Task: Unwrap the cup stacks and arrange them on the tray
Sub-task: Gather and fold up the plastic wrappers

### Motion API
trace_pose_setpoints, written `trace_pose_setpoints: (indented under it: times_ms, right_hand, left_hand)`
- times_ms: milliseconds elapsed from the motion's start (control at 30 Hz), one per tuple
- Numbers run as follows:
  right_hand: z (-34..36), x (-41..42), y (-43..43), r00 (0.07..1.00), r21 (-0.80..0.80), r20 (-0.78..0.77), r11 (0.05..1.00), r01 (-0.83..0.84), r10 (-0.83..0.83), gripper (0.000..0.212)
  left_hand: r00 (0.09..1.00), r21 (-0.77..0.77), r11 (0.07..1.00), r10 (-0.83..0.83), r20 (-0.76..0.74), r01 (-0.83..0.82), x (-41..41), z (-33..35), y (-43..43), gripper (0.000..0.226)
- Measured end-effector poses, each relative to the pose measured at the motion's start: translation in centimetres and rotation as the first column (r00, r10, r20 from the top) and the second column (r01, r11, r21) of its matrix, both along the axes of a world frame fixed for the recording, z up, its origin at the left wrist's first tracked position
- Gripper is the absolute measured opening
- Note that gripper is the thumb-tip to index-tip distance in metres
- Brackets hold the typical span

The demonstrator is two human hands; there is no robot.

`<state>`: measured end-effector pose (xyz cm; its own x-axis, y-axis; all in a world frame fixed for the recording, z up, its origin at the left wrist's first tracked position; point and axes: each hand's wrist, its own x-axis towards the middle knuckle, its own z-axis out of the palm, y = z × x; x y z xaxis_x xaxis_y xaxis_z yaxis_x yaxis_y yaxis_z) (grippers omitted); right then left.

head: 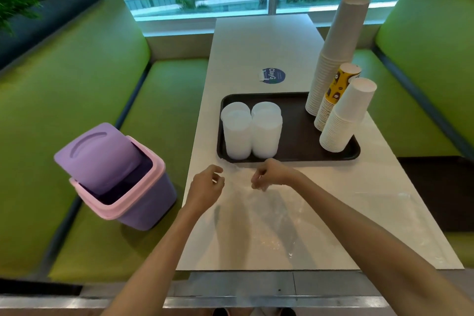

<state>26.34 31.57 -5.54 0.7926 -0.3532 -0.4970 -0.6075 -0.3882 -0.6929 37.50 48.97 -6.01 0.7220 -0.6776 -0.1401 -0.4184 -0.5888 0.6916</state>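
Just before the tray (pixel 295 159), pinches the wrap (pixel 266 213) in left hand (pixel 205 187) and right hand (pixel 272 174), bin (pixel 133 202) nearer the left.

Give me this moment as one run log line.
left hand: pinches clear wrap | right hand: pinches it too | tray: five cup stacks | purple bin: lid tilted
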Motion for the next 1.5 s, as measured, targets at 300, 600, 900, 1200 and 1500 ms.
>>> trace_pose_setpoints:
  times_ms: [300, 600, 900, 1200, 1500]
  right_hand:
    - [9.9, -4.1, -4.8, 1.0, 0.053, 0.03, 0.999, -0.011, 0.01, 0.018]
    - [15.5, -8.8, -8.4, 0.856, 0.172, 0.378, 0.936, 0.308, -0.352, 0.012]
    - [15.9, -10.7, -8.7, 0.699, 0.345, 0.499, 0.857, 0.382, -0.513, 0.004]
    - [15.4, -12.1, -8.9, 0.614, 0.485, 0.493, 0.781, 0.394, -0.617, 0.009]
    - [18.0, -11.2, -8.7, 0.416, 0.31, 0.711, 0.783, 0.539, -0.567, 0.018]
  left_hand:
    - [0.984, -0.179, 0.983, -0.059, -0.167, 0.029, -1.5, 1.7, -2.6, 0.019]
    - [0.778, -0.296, 0.952, -0.132, -0.614, -0.072, -4.6, 7.0, -5.5, 0.057]
    - [0.726, -0.452, 0.879, -0.211, -0.654, -0.152, -7.1, 10.2, -8.8, 0.024]
    - [0.879, -0.642, 0.756, -0.213, -0.427, -0.129, -6.4, 12.8, -10.5, 0.01]
    - [0.917, -0.797, 0.581, -0.208, -0.341, -0.165, -4.4, 16.6, -12.0, 0.012]
